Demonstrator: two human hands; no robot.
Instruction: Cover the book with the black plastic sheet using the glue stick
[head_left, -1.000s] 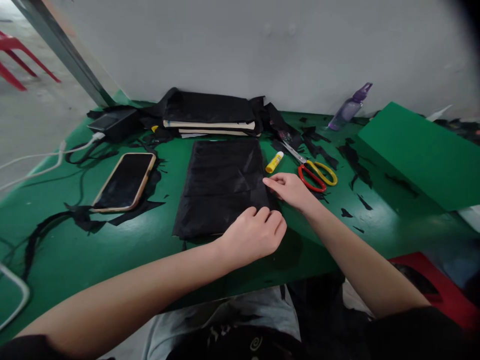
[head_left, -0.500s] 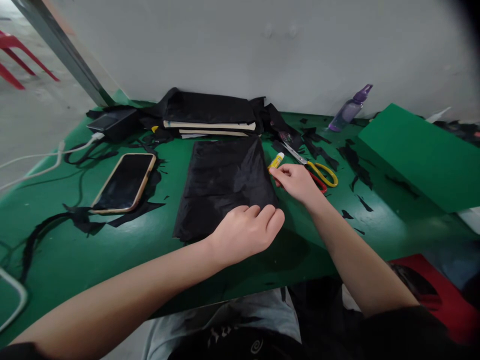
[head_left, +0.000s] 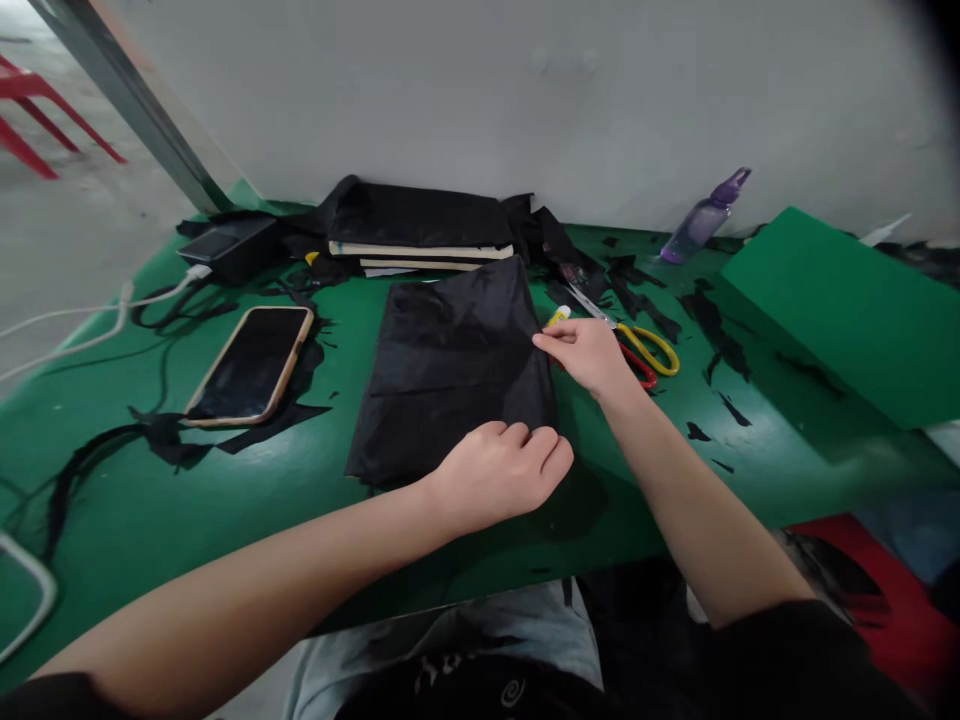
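Note:
A black rectangular sheet (head_left: 450, 360) lies on the green table (head_left: 187, 500) in front of me. My left hand (head_left: 506, 475) pinches its near right corner with curled fingers. My right hand (head_left: 589, 352) pinches the sheet's right edge about halfway up. Just behind my right hand lie a yellow glue stick (head_left: 559, 316), mostly hidden, and scissors with red and yellow handles (head_left: 641, 345).
A phone (head_left: 251, 362) lies at the left on black scraps. Stacked books under black material (head_left: 420, 235) sit at the back, next to a dark box (head_left: 229, 245) with cables. A purple spray bottle (head_left: 701, 218) and a green block (head_left: 847, 310) stand at the right.
My right hand has slid away from me along the sheet's right edge, and the far end of the sheet now lifts slightly. My left hand has stayed at the near corner.

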